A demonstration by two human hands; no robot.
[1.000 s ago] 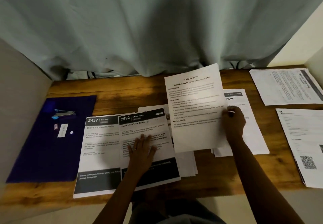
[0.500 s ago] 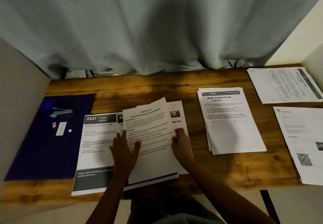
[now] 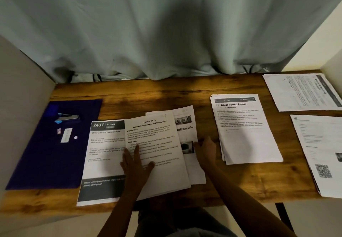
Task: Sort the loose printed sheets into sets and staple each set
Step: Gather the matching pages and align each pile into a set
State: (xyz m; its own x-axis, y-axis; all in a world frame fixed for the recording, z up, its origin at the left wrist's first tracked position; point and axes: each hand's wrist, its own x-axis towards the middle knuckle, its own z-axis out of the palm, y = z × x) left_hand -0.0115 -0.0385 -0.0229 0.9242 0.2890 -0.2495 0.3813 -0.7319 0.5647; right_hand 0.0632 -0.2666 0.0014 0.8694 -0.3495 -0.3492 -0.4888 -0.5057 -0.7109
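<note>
The left hand [image 3: 136,162] lies flat, fingers spread, pressing the tablecloth sheet [image 3: 157,153] atop the middle pile. The right hand [image 3: 206,149], open, touches that pile's right edge. The stapler [image 3: 67,116] sits on the purple mat [image 3: 46,153], well left.

Purple mat [image 3: 46,159] on the brown wood-grain table [image 3: 148,96], pale grey-green curtain [image 3: 166,29], white sheets [image 3: 246,140] with black print, blue-and-silver stapler [image 3: 67,116].
</note>
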